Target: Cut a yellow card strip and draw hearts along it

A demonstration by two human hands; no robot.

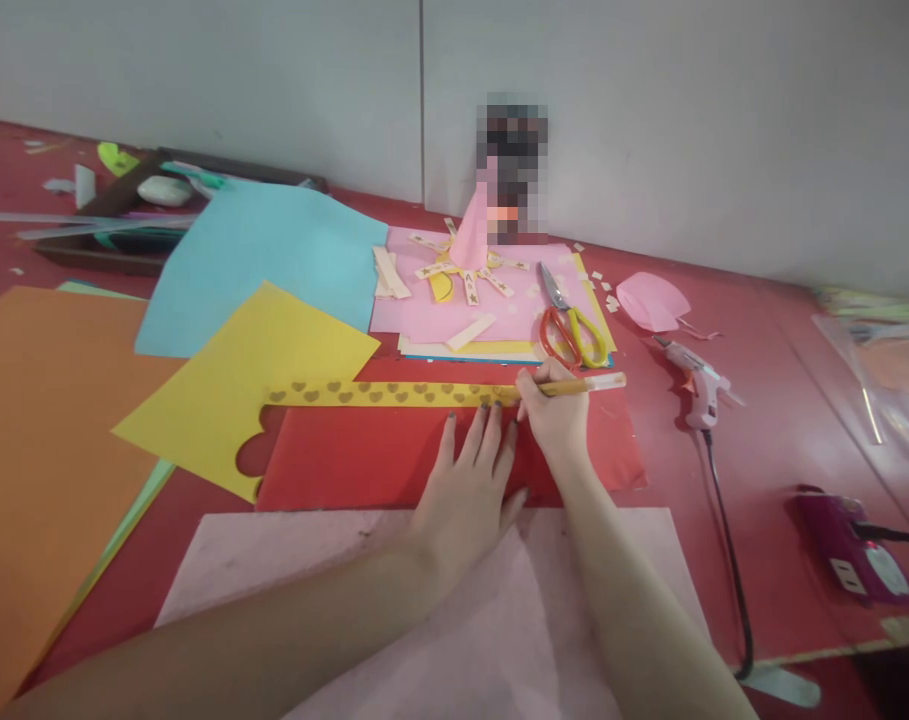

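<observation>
A long yellow paper strip [379, 393], patterned with brown hearts, lies across a red sheet [356, 455]. My left hand [465, 480] rests flat with its fingers spread, the fingertips touching the strip's lower edge. Near the strip's right end, my right hand [555, 410] is closed around a brown-gold marker pen [566, 387], its clear end pointing right. The pen's tip is hidden by the fingers, over the strip. A yellow sheet [251, 380] with a scalloped cutout lies at the strip's left end.
Behind are a pink paper cone [470, 235] among decorated strips, and scissors [566, 320] with red and yellow handles. A glue gun [698, 385] with a cord lies right, near a purple power socket [855, 550]. Blue [266, 250] and orange sheets [56, 450] spread left, before a dark tray [124, 255].
</observation>
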